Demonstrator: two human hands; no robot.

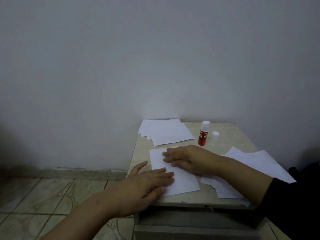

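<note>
The white sheet [185, 183] lies flat on the worktop [230, 135] under both hands: the left hand [147, 184] rests its straight, open fingers on the near left edge, and the right hand [187, 160] presses flat on the far half, gripping nothing. Just beyond the right fingers stands a red glue stick [202, 135], its white cap [215, 135] beside it, with a paper pile [166, 131] beyond both hands' fingertips. More loose sheets [256, 161] lie beneath the right forearm

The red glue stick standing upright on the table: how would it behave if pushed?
The red, white-topped glue stick stands tall and narrow, so it probably tips easily. Being cylindrical, it would likely roll afterwards.
</note>
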